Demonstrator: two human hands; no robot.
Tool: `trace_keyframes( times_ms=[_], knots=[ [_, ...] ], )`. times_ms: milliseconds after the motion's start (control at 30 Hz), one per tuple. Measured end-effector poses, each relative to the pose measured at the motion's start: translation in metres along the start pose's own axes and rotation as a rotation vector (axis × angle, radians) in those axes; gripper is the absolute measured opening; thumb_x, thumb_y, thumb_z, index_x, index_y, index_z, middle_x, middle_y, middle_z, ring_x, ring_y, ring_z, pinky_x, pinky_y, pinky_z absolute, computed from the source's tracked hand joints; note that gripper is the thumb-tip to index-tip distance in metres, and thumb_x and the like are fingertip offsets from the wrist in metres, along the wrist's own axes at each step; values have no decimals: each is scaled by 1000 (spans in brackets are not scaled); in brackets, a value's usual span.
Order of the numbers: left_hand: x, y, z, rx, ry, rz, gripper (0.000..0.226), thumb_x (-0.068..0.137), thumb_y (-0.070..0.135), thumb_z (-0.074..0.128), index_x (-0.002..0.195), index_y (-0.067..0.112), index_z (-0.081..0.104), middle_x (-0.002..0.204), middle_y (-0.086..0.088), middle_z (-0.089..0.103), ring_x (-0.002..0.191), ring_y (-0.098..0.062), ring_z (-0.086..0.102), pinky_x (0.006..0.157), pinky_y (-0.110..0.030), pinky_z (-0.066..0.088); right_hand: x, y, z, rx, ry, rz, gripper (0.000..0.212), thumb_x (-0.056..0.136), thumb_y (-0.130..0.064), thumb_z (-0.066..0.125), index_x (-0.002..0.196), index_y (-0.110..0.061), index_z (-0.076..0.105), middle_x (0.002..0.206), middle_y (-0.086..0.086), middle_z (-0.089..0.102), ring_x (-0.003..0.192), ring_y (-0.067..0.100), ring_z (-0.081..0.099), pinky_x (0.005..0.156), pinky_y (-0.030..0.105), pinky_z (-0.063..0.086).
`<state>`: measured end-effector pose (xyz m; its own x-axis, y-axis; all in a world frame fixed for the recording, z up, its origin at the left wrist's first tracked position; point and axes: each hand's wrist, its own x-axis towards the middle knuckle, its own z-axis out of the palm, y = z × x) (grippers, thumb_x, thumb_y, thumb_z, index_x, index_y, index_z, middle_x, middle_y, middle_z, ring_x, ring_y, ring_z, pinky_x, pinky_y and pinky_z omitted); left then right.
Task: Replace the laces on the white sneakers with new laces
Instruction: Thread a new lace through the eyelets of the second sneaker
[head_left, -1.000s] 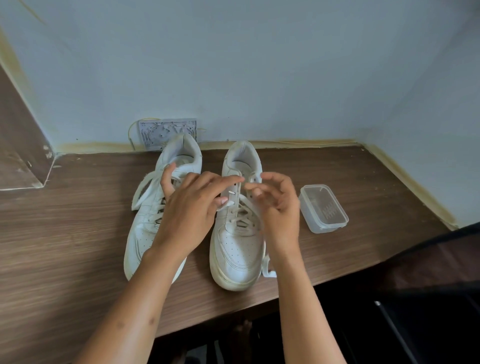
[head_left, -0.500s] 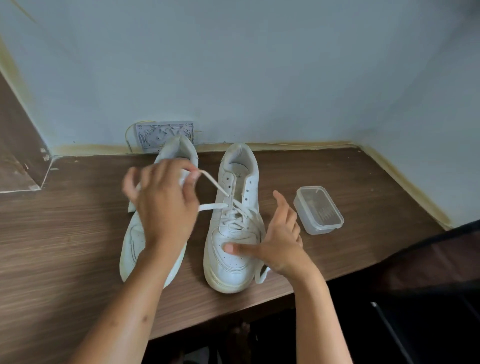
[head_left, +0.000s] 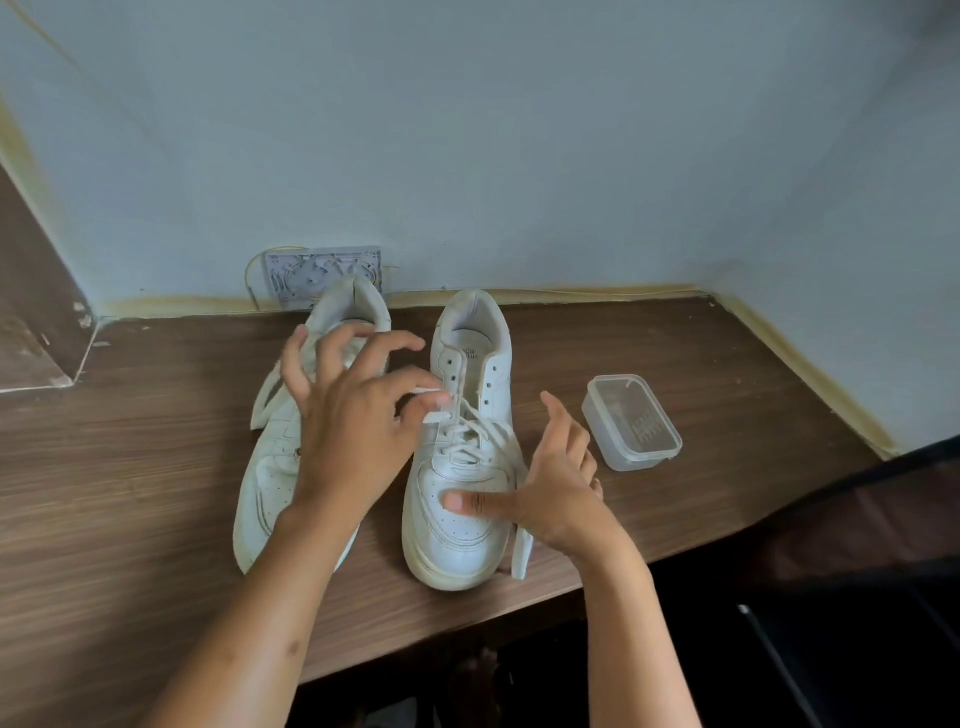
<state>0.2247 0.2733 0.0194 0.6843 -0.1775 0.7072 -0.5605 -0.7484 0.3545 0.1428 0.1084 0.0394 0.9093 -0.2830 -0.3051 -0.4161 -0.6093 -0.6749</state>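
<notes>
Two white sneakers stand side by side on the wooden table (head_left: 727, 374), toes toward me. The left sneaker (head_left: 267, 483) has no lace that I can see, and my left arm covers part of it. The right sneaker (head_left: 467, 540) has a white lace (head_left: 478, 431) crossed through its lower eyelets; its upper eyelets are bare. My left hand (head_left: 353, 415) hovers over the gap between the shoes, fingers spread, thumb and forefinger pinching a lace strand at the shoe's left eyelets. My right hand (head_left: 556, 493) presses its thumb on the right sneaker's toe, fingers apart. A loose lace end (head_left: 522, 556) hangs beside that shoe.
A clear lidded plastic container (head_left: 631, 421) sits to the right of the shoes. A grey wall plate with wires (head_left: 322, 270) is behind the left sneaker. The table's front edge runs just below the toes, with dark space beneath it. Walls close the back and right.
My left hand pulled the lace strand up and to the left, then came back toward the right sneaker's eyelets. My right hand left the laces and dropped to the toe.
</notes>
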Motion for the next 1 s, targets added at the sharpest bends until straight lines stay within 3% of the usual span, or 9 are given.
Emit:
trace_keyframes(
  times_ms=[133, 233, 333, 400, 500, 700, 800, 933, 1000],
  knots=[
    [5, -12, -14, 22, 246, -328, 21, 88, 43, 67, 81, 24, 72, 102, 10, 68, 108, -25, 49, 102, -51, 28, 0, 0, 0, -4, -9, 4, 151, 45, -62, 90, 151, -33, -14, 160, 3, -8, 149, 27, -6, 119, 60, 5],
    [5, -24, -19, 71, 217, -448, 24, 89, 48, 63, 92, 26, 72, 114, 9, 63, 116, -29, 45, 103, -52, 28, -1, 0, 0, -2, -12, -1, 150, 46, -61, 90, 151, -32, -13, 160, 2, -8, 149, 27, -6, 119, 60, 4],
    [4, -20, -12, 43, 60, -218, 23, 84, 53, 68, 99, 36, 73, 127, 9, 58, 122, -31, 39, 107, -56, 22, 0, 0, -1, -1, -16, 3, 150, 46, -61, 90, 151, -33, -13, 160, 2, -8, 149, 28, -6, 119, 60, 4],
    [2, -9, -5, 35, -42, -43, 19, 79, 56, 72, 89, 40, 75, 128, 11, 59, 125, -29, 38, 110, -58, 15, 0, -1, 0, -3, -11, 7, 150, 45, -62, 90, 151, -34, -13, 160, 2, -7, 149, 28, -5, 119, 60, 5],
    [0, 1, 2, 45, -68, 21, 11, 79, 48, 75, 75, 38, 73, 122, 15, 62, 126, -26, 42, 113, -58, 11, 0, 0, 0, 0, -11, 15, 150, 45, -62, 90, 151, -34, -13, 160, 3, -7, 149, 28, -4, 119, 59, 5],
    [5, -15, -13, 45, 271, -375, 23, 88, 44, 67, 78, 23, 70, 103, 8, 67, 110, -26, 49, 102, -53, 30, -1, 1, 0, 6, -27, -2, 148, 46, -63, 89, 151, -34, -12, 159, 0, -6, 149, 27, -3, 119, 60, 7],
    [5, -25, -18, 75, 266, -503, 27, 89, 48, 62, 87, 22, 70, 111, 7, 64, 116, -28, 46, 103, -51, 28, -1, 2, 0, 4, -23, -4, 149, 45, -63, 89, 151, -33, -11, 160, 0, -5, 149, 27, -3, 119, 60, 7],
    [5, -21, -10, 54, 82, -233, 28, 84, 54, 65, 103, 34, 72, 130, 6, 56, 124, -34, 39, 108, -58, 21, 0, 2, 0, 9, -21, -8, 149, 44, -63, 89, 151, -34, -10, 160, 1, -5, 149, 28, -2, 119, 60, 7],
    [5, -11, -5, 35, -20, -58, 23, 80, 59, 69, 92, 40, 75, 132, 10, 56, 127, -32, 38, 110, -61, 14, 0, 2, 1, 10, -16, -6, 149, 44, -64, 89, 151, -35, -10, 159, 1, -4, 149, 28, -2, 119, 60, 8]
  ],
)
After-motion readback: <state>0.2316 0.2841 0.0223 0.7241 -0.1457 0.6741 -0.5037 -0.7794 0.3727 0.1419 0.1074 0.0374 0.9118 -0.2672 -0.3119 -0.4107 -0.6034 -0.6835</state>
